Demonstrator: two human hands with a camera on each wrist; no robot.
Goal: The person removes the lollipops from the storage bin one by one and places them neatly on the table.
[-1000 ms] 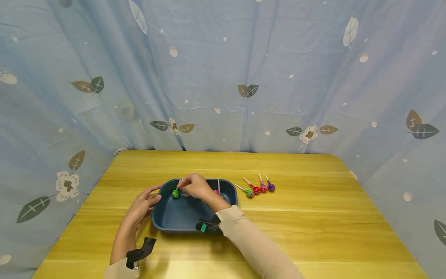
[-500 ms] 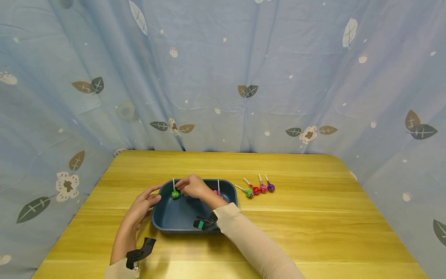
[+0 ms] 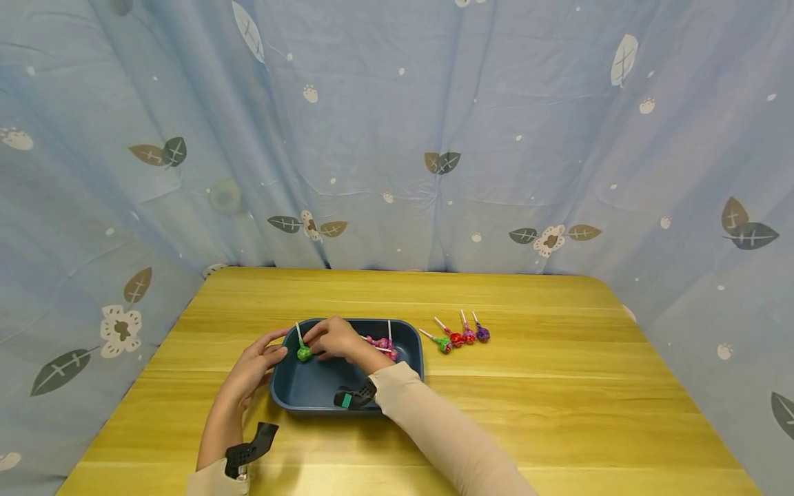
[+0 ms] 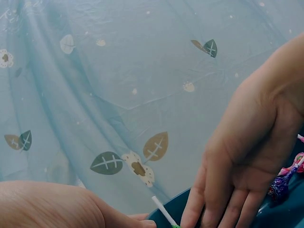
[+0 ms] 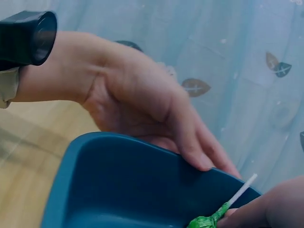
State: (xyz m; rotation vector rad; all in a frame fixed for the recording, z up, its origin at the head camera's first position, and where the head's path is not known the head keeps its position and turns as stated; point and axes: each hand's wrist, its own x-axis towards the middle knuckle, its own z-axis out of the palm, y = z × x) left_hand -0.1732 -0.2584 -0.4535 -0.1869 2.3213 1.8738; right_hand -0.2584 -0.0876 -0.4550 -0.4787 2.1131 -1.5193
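Sleeves and straps: beige sleeves at the bottom, a black wrist mount on the left arm and another on the right

Left hand: clamped on the tub's left edge, thumb at the rim, fingers down the outside

Blue tub: open top, rounded corners, sitting left of the table's middle; near half of its floor is bare

Right hand: reaching into the tub, fingers loose and mostly straight, pointing down right beside the green lollipop; can't tell if they're touching it

Green lollipop: inside the tub toward the back left, candy end down, white stick leaning up at the back wall

Also in the tub: pink lollipops bunched toward the back right, plus a purple lollipop in the left wrist view; right arm blocks some, so no honest count

Outside the tub: second green lollipop, red lollipop, lone pink lollipop, second purple lollipop, fanned out to its right

Table: yellowish wood

Curtain: pale blue, leaves and flowers
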